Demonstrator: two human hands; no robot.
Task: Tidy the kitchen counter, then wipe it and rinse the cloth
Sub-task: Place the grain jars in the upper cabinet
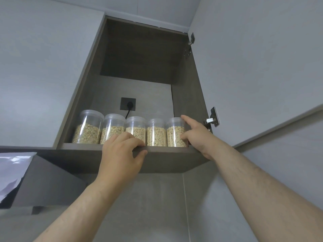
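1. Dark grey-brown wood lines the open wall cabinet (139, 49), seen from below. I judge it stands open to take clutter off the counter. The counter and the cloth are both out of view.
2. On the cabinet's bottom shelf (78, 151), five clear round plastic jars with clear lids stand in one row, close to the front edge. They are the first jar (88, 127), second jar (112, 128), third jar (135, 126), fourth jar (156, 132) and fifth jar (175, 135). Each is over half full of pale flaked oats.
3. The left hand (120, 154) grips the shelf's front edge below the second and third jars. Its fingers curl over the top and the thumb lies on the face beneath. It holds no jar, so I read it as a brace while reaching up.
4. Behind the row is a black wall socket (128, 103) with a black plug and cord.
5. The right hand (197, 135) holds the fifth jar, with the thumb pressed on its front and the index finger straight beside the lid. The other fingers are hidden. I judge it is seating this jar in the last gap.
6. A metal hinge (212, 117) carries the pale grey door (262, 67), swung wide right.
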